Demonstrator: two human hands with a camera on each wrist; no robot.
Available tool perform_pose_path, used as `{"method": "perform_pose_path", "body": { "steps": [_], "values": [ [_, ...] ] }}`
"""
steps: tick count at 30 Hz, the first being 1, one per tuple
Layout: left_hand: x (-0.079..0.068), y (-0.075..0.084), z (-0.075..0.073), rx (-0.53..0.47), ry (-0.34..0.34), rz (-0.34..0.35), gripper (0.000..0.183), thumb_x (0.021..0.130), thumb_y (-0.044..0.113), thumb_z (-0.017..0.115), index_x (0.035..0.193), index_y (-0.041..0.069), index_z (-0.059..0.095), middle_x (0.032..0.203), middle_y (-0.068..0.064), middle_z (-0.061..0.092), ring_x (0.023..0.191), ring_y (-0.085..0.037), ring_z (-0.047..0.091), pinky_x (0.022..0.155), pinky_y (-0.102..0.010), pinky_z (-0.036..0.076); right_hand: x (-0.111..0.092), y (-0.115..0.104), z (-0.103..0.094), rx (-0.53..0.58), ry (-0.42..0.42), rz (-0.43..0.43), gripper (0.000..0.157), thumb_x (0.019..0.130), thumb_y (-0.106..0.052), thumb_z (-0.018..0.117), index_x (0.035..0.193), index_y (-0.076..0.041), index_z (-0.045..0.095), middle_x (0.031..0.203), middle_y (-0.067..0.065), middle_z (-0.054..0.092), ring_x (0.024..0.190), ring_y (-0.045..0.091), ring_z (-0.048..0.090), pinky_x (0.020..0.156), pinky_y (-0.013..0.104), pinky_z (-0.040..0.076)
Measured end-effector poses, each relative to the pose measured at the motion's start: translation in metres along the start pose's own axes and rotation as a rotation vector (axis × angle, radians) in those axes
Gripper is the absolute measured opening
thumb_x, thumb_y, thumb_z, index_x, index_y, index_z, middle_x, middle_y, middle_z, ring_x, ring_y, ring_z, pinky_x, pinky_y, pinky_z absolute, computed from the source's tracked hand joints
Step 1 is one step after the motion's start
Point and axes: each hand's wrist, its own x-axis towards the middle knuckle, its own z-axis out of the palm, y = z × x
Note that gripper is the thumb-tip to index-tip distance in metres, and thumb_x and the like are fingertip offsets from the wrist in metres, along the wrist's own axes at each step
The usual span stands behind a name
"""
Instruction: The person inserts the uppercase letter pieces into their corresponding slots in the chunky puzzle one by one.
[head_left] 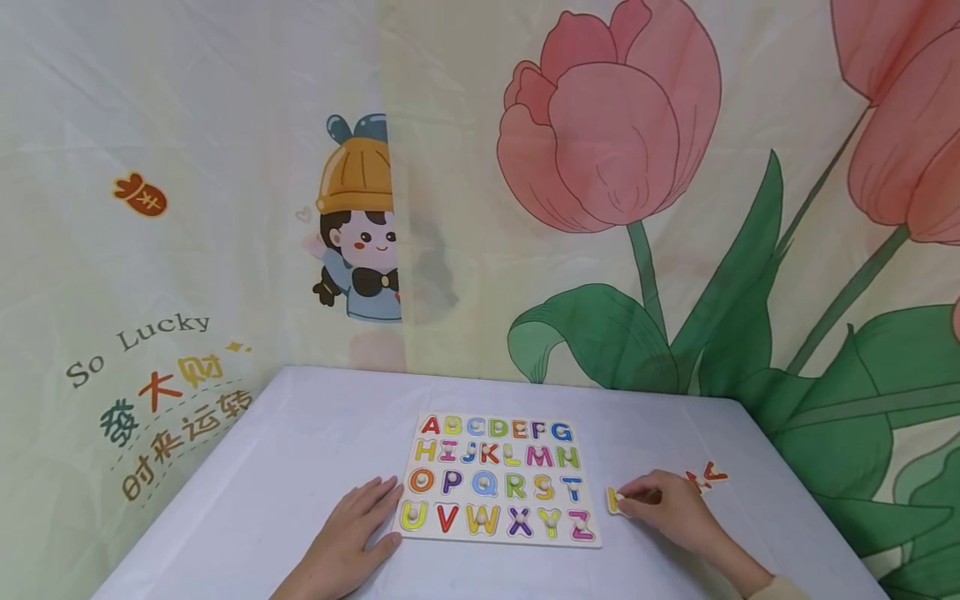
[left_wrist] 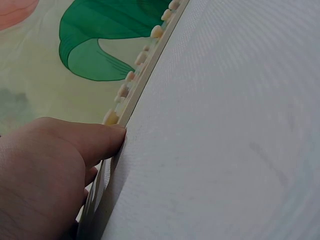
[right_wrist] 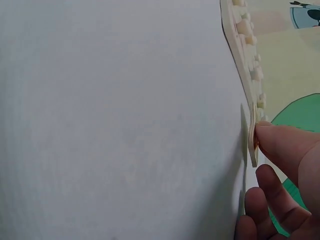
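A wooden alphabet puzzle board (head_left: 498,546) lies on the white table, its colourful letters mostly topped with small knobs. A, H and V show no knob. Beside the board's left edge rests my left hand (head_left: 352,521), fingers extended; in the left wrist view its thumb (left_wrist: 107,140) touches the board's side. To the right of the board, my right hand (head_left: 671,508) pinches a yellow letter piece (head_left: 612,500) from above. Seen edge-on in the right wrist view, that piece (right_wrist: 252,150) is tilted, just off the board's corner. The fingers partly hide its shape.
Red letter pieces (head_left: 716,472) lie loose on the table (head_left: 300,450) behind my right hand, one partly covered by it. A printed curtain (head_left: 450,192) with tulips and a cartoon figure hangs along the table's back edge.
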Motion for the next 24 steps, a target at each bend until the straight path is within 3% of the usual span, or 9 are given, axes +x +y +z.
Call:
{"method": "perform_pose_path", "body": {
  "steps": [13,24],
  "values": [
    [0.001,-0.002,0.001,-0.007,0.002,0.020,0.068,0.100,0.042,0.072,0.160,0.017,0.051,0.168,0.000,0.044,0.159,-0.031,0.031,0.131,-0.056,0.020,-0.008,-0.036,0.012,0.079,-0.034,-0.045,0.013,0.081,-0.022,0.094,0.091,-0.022,0.085,0.084,-0.005,0.066,0.080,0.016,0.056,0.062,0.024,0.050],
    [0.000,0.001,0.000,-0.012,0.020,0.029,0.067,0.099,0.038,0.073,0.159,0.015,0.052,0.166,-0.003,0.046,0.159,-0.032,0.032,0.131,-0.055,0.021,0.002,-0.071,0.029,0.110,-0.082,-0.148,0.011,0.084,-0.024,0.092,0.091,-0.025,0.083,0.085,-0.006,0.066,0.080,0.015,0.058,0.061,0.024,0.050]
  ]
}}
